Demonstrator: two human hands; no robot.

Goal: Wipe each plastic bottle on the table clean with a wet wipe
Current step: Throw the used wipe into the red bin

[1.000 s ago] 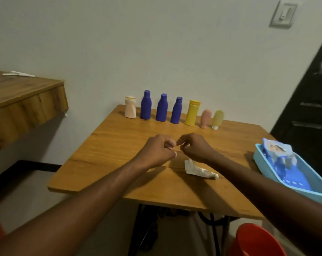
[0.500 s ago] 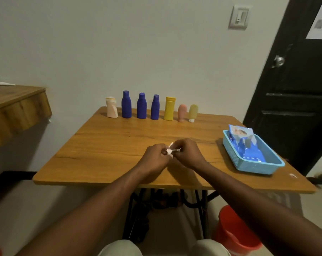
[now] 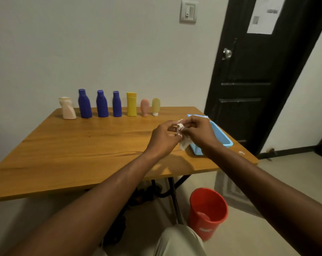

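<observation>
While left hand and right hand pinch crumpled white wet wipe above wooden bench, fingers curl round it; seven smooth plastic bottles upright along far edge; blue basket part-hidden behind right hand.

Wooden table. Along far edge, upright in a row: seven plastic bottles. At right, blue basket; white scrap near it.
</observation>
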